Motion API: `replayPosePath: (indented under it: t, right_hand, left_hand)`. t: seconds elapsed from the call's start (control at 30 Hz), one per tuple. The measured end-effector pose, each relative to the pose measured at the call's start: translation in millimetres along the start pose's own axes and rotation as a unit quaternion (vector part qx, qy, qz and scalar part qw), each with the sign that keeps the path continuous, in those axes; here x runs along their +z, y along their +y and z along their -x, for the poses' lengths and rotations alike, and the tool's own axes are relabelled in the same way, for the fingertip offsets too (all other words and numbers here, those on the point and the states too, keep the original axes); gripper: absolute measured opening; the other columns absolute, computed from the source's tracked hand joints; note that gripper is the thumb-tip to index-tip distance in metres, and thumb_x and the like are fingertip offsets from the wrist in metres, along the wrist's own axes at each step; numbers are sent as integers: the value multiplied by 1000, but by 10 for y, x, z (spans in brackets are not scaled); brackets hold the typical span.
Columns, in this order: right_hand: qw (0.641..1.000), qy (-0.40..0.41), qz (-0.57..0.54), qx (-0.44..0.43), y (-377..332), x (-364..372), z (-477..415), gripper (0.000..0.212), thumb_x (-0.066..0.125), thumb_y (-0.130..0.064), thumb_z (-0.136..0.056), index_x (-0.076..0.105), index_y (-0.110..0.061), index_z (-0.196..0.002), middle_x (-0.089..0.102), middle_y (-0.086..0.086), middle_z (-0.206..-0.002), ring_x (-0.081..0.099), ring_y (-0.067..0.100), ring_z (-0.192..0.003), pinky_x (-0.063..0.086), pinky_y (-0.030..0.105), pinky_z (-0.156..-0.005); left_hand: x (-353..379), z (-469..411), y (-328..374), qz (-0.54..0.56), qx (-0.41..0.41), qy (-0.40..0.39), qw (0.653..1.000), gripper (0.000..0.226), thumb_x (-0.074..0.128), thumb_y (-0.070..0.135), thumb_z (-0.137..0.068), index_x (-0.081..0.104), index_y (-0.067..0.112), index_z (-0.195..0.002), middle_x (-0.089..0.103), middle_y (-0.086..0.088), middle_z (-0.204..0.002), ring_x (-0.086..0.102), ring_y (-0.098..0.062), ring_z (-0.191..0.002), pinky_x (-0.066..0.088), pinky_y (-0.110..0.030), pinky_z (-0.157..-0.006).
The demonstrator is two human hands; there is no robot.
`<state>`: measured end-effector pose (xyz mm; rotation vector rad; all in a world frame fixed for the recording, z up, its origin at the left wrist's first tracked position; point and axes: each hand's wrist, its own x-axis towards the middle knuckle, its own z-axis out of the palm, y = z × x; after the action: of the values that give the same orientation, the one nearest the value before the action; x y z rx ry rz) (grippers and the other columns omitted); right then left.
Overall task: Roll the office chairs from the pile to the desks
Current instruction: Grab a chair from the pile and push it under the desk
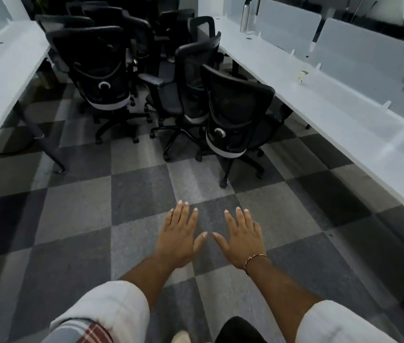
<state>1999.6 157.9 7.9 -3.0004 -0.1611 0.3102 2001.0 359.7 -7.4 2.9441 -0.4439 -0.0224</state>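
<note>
Rolled white sleeves (104,308) and bare forearms stretch out low over the checked carpet tiles (72,219). The left hand (178,236) and the right hand (241,238), which has a thin bracelet (255,258) at the wrist, are both flat with palms down and fingers spread. They grasp nothing and touch nothing.

The nearest office chair (235,107) stands at one o'clock, well apart from the hands. Its mesh back faces the person and it sits just beside the long white desk (332,115) running off at two o'clock. The pile of chairs (111,58) crowds the aisle from eleven to twelve o'clock, between that desk and the left desk (2,60) at ten o'clock.

The chairs stand so tightly that their star bases and armrests look likely to catch. Pulling one free could drag or tip its neighbours. A hard shove might also bang a desk edge and rattle the steel bottle (245,14) standing far off at one o'clock.
</note>
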Motion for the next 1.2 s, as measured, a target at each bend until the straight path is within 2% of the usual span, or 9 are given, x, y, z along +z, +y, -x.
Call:
replayPosePath:
  t: [0.17, 0.3, 0.43, 0.5, 0.6, 0.73, 0.83, 1.0, 1.2]
  right_hand:
    - [1000, 19, -12, 14, 94, -210, -1014, 97, -10, -77, -76, 4, -26, -158, 0, 12, -165, -6, 30, -152, 12, 50, -121]
    - [999, 37, -10, 11, 296, -380, -1889, 95, -8, -76, -78, 5, -26, -158, 1, 11, -165, -6, 29, -152, 12, 48, -121]
    - [999, 49, -10, 12, 569, -687, -2733, 95, -8, -75, -77, 6, -26, -158, 2, 9, -166, -5, 28, -152, 13, 47, -121]
    - [999, 53, -5, 3, 669, -860, -3113, 96, -9, -74, -77, 6, -25, -158, 2, 10, -166, -5, 29, -152, 12, 47, -121]
    - [998, 66, -9, -8, 767, -1104, -3651, 94, -5, -73, -79, 11, -24, -158, 6, 12, -165, -1, 30, -152, 14, 49, -120]
    - [997, 80, -10, -13, 825, -1343, -4273, 92, -6, -72, -79, 8, -26, -158, 4, 12, -165, -3, 30, -152, 13, 48, -120]
    - [996, 90, -16, 0, 867, -1474, -4812, 91, -4, -73, -81, 9, -26, -158, 5, 12, -165, -2, 30, -152, 14, 48, -120]
    - [993, 113, -6, 24, 899, -1647, -5585, 73, 33, -59, -98, 12, -23, -158, 8, 13, -165, 3, 32, -152, 18, 48, -119]
    - [991, 121, 1, 63, 881, -1983, -6501, 76, 55, -44, -93, 20, -22, -156, 11, 15, -164, 7, 34, -151, 21, 49, -118]
  left_hand:
    - [-45, -959, -297, -20, 2, -20, 1000, 75, 17, 62, -103, 42, 10, -150, 38, -20, -156, 26, -34, -149, 7, -43, -119]
    - [-7, -1859, -451, -26, 3, 3, 1000, 75, 21, 62, -101, 37, 10, -153, 31, -20, -160, 17, -33, -152, 4, -42, -122]
    - [-26, -2812, -466, -17, 9, 6, 1000, 85, 1, 66, -98, 27, 12, -157, 20, -18, -164, 5, -30, -154, 1, -43, -124]
    - [-78, -3225, -476, -14, -14, 40, 999, 79, 9, 65, -101, 27, 13, -157, 21, -17, -164, 1, -27, -152, 2, -43, -120]
    - [-158, -3747, -513, 22, -18, 15, 999, 81, 9, 66, -97, 8, 16, -161, 0, -13, -168, -13, -24, -154, -13, -38, -120]
    - [-313, -4438, -656, 22, -11, 73, 997, 84, 7, 69, -98, 22, 13, -159, 15, -15, -166, -6, -23, -153, -7, -38, -121]
    - [-430, -5066, -806, 34, -6, 56, 998, 87, 2, 70, -93, 11, 16, -161, 3, -11, -168, -11, -23, -154, -14, -35, -121]
    - [-561, -5930, -1013, 12, 39, 70, 997, 82, 21, 60, -90, 24, 15, -158, 21, -15, -165, 7, -29, -155, 2, -40, -120]
    - [-792, -7006, -1350, 1, 106, 40, 994, 80, 49, 44, -97, 8, 19, -161, 8, -9, -168, -3, -25, -155, 1, -37, -124]
